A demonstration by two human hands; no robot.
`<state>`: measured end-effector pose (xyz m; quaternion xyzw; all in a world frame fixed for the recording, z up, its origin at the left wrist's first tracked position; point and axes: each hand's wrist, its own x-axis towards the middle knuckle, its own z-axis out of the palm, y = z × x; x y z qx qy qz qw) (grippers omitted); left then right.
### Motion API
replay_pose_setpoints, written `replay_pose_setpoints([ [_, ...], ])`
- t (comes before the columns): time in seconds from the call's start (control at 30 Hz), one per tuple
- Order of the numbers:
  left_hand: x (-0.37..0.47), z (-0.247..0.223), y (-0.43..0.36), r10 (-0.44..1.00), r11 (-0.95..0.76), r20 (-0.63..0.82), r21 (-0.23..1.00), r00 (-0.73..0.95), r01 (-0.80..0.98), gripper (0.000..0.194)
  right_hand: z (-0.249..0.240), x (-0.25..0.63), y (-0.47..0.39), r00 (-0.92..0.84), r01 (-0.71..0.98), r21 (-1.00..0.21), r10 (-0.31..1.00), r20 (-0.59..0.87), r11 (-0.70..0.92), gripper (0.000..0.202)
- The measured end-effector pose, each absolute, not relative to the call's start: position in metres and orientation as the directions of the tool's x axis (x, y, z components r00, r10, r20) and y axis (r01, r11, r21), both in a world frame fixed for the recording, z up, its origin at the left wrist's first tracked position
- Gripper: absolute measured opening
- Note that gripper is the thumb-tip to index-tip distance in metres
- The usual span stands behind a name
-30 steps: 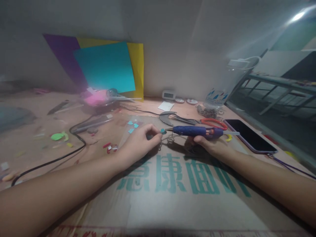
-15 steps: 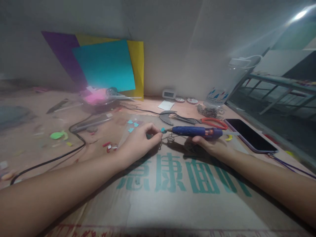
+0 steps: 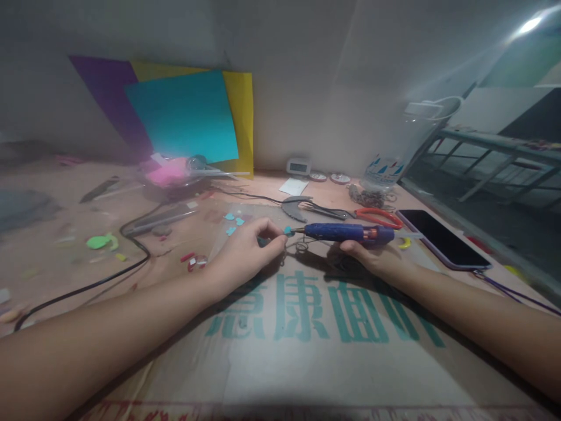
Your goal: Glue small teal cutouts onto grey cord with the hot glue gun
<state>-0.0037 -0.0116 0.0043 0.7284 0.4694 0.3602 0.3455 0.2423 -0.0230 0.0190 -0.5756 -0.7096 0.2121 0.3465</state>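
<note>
My right hand (image 3: pixel 363 257) is closed round a blue hot glue gun (image 3: pixel 337 232), which lies level with its nozzle pointing left. A clear glue stick (image 3: pixel 409 235) pokes out of its rear end. Between the thumb and forefinger of my left hand (image 3: pixel 260 242) is a small turquoise paper piece (image 3: pixel 287 231), and the nozzle tip meets it or comes very close; I cannot tell which. Several turquoise paper cutouts (image 3: pixel 234 221) lie just behind my left hand. Under the glue gun, its thin wire stand (image 3: pixel 301 247) shows.
Printed cardboard (image 3: pixel 280 368) covers the front of the table. Red-handled pliers (image 3: pixel 377 217), a phone (image 3: pixel 442 240) and a clear bottle (image 3: pixel 385 158) are at the right. A black cord (image 3: pixel 87 286) winds across the left. Coloured sheets (image 3: pixel 184 117) lean on the wall behind a bowl (image 3: pixel 170 175).
The view has shifted very slightly. Both hands, the glue gun and the turquoise piece keep practically the same positions.
</note>
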Motion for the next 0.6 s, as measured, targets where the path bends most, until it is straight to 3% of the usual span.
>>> replay_pose_setpoints([
  [0.2, -0.0034, 0.0055, -0.0122, 0.93, -0.326, 0.202, 0.842, 0.308, 0.43, 0.014, 0.0168, 0.2445, -0.0223, -0.065, 0.731, -0.658, 0.977, 0.201, 0.184, 0.026],
  [0.6, -0.0035, 0.0067, -0.0132, 0.931, -0.324, 0.202, 0.84, 0.304, 0.435, 0.013, 0.0159, 0.2454, -0.0225, -0.092, 0.708, -0.666, 0.966, 0.241, 0.233, 0.023],
])
